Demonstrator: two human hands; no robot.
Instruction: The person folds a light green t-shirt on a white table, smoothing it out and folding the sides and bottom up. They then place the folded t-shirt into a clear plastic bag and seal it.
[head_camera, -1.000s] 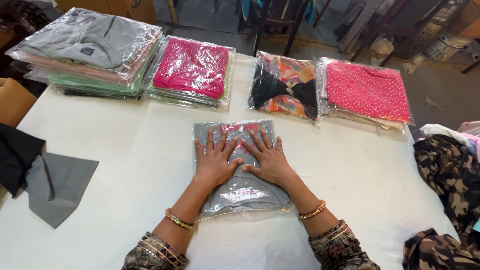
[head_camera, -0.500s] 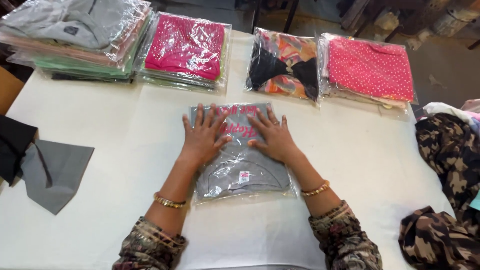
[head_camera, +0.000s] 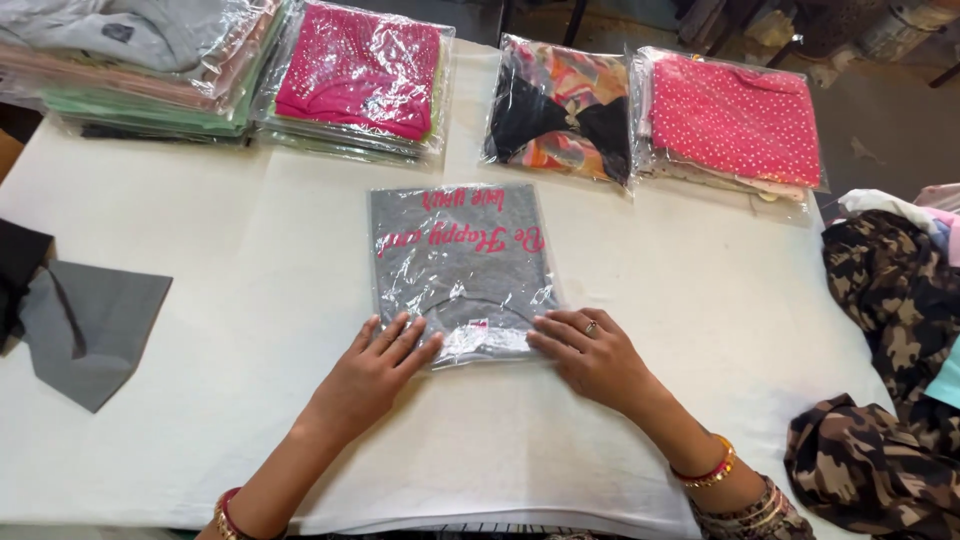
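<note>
A folded grey shirt with pink lettering, sealed in a clear plastic bag (head_camera: 455, 265), lies flat in the middle of the white table (head_camera: 220, 250). My left hand (head_camera: 375, 360) rests flat at the bag's near left corner, fingers spread. At the near right corner my right hand (head_camera: 590, 355) presses down the same way, a ring on one finger. Both hands touch the bag's near edge without gripping it. Bangles show on both wrists.
Bagged garments line the far edge: a tall grey and green stack (head_camera: 130, 70), a pink stack (head_camera: 355, 75), a black and orange bag (head_camera: 560, 110), a pink dotted bag (head_camera: 735, 125). Grey cloth (head_camera: 85, 325) lies at left. Camouflage fabric (head_camera: 885, 350) hangs at right.
Both hands have slid from the middle of the bag toward me to its near edge, uncovering the pink lettering. The bag lies flatter.
</note>
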